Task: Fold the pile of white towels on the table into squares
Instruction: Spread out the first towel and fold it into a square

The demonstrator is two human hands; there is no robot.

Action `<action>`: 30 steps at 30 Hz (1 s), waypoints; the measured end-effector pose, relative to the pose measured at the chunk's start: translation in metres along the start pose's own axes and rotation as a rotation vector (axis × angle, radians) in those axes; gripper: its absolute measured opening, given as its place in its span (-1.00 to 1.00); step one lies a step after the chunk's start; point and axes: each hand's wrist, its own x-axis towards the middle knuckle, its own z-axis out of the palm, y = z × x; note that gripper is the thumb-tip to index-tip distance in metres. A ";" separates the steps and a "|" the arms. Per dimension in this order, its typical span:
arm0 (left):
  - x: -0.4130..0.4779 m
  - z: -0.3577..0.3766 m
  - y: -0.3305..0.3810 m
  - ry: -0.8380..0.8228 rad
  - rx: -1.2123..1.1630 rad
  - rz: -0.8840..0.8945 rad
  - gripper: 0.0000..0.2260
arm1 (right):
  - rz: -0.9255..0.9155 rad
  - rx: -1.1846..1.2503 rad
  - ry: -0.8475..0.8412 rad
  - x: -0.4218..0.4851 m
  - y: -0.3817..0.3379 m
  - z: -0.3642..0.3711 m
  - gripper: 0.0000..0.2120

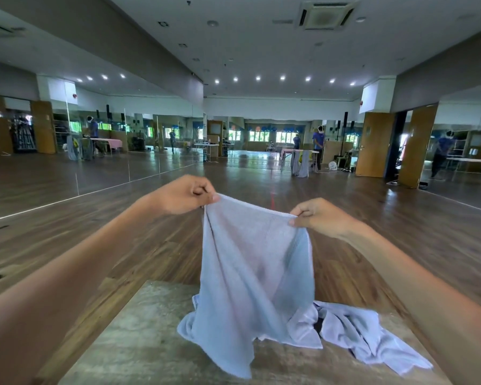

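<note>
The table (139,343) shows bare top along its left side, up to its far edge. On its right half a crumpled pile of white towels (372,337) lies. One towel (256,268) hangs above the table, its lower hem trailing beside the pile. The left hand (184,194) and right hand (320,218) each pinch an upper corner. Beyond the table, open wooden floor (400,218) stretches to mirrored walls.

The held towel (256,273) hides part of the crumpled towels (372,337); the table (139,334) runs off the bottom edge.
</note>
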 end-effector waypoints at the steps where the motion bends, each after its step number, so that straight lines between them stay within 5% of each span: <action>1: -0.001 0.005 -0.003 -0.040 -0.003 -0.024 -0.85 | -0.004 -0.001 0.006 0.000 -0.003 -0.002 -0.95; 5: -0.001 0.043 0.001 -0.135 -0.091 -0.078 -0.80 | -0.055 -0.022 0.042 0.002 -0.017 0.007 -0.91; 13: 0.005 0.126 0.013 0.057 -0.353 -0.032 -0.73 | -0.110 -0.303 0.097 0.005 -0.033 0.041 -0.97; 22: 0.015 0.100 0.016 0.204 -0.367 0.047 -0.86 | -0.043 -0.403 0.077 0.000 -0.018 0.016 -0.95; 26: 0.016 0.078 0.002 0.238 -0.314 -0.013 -0.84 | -0.003 -0.294 0.050 -0.007 -0.008 -0.004 -0.87; 30: 0.015 0.087 0.002 0.055 -0.271 -0.071 -0.84 | -0.069 -0.100 0.174 -0.006 -0.019 -0.007 -0.88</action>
